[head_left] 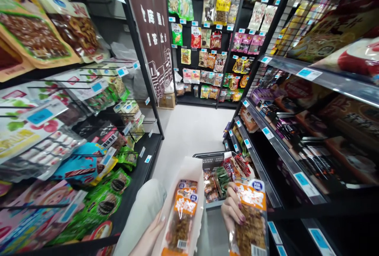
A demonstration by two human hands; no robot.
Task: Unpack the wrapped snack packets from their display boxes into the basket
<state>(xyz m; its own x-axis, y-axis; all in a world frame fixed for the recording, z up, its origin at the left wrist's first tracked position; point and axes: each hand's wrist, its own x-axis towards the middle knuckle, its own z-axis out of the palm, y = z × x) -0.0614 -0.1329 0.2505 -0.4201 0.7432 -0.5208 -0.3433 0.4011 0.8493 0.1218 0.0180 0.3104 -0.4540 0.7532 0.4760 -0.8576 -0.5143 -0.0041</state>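
My left hand [154, 228] grips the left side of an open white cardboard box [194, 169], its thumb along the outer wall. Inside the box lie orange-and-clear snack packets [185, 212] with brown contents. To the right, my right hand [232, 208] has its fingers wrapped over the edge of a similar snack packet [251, 220], orange at the top with a clear window onto brown pieces. That packet is held upright, apart from the box. Behind both hands a grey shopping basket [207, 162] sits on the floor, filled with several colourful packets.
Hanging snack bags crowd the left rack [97, 161]. On the right, shelves [281, 149] with price tags hold boxes and packets close to my right hand. A pale floor [189, 129] runs to a back wall display [210, 51]. A brown printed curtain [152, 23] hangs at back left.
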